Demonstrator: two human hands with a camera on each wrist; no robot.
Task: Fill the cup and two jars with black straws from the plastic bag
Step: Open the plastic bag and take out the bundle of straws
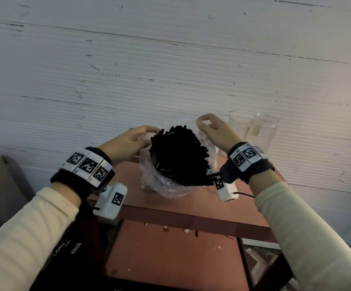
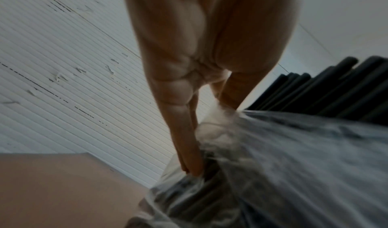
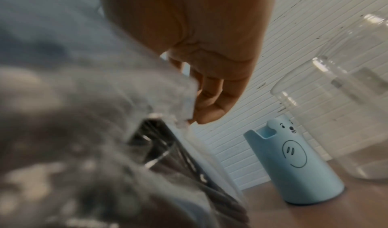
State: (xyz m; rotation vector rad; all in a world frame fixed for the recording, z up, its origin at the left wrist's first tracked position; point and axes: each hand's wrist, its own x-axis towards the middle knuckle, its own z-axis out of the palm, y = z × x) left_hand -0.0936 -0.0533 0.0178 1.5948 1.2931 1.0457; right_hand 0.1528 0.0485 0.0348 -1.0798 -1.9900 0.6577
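The left hand [image 1: 128, 143] sits at the 9 o'clock side of the plastic bag [image 1: 170, 185], its thumb and fingers closed in a pinch on the bag's rim. In the left wrist view the fingertips [image 2: 192, 168] press into the crinkled film, and the thumb meets the rim higher up. The right hand [image 1: 214, 133] is at the 2 o'clock side of the bag's mouth, thumb and forefinger curled into a ring that pinches the far edge of the rim; the right wrist view shows the other fingers [image 3: 212, 97] loosely curled beside the film. Between the two hands the bag stands open on the table [image 1: 170, 211], and a thick bundle of black straws [image 1: 178, 152] sticks out of its mouth, their tips fanned toward 12 o'clock.

Two clear jars [image 1: 262, 131] stand side by side at 3 o'clock from the right hand, near the wall, both without straws. In the right wrist view a pale blue cup [image 3: 293, 165] with a drawn smiling face stands on the table beyond the bag, just beside the nearer jar [image 3: 340, 115].
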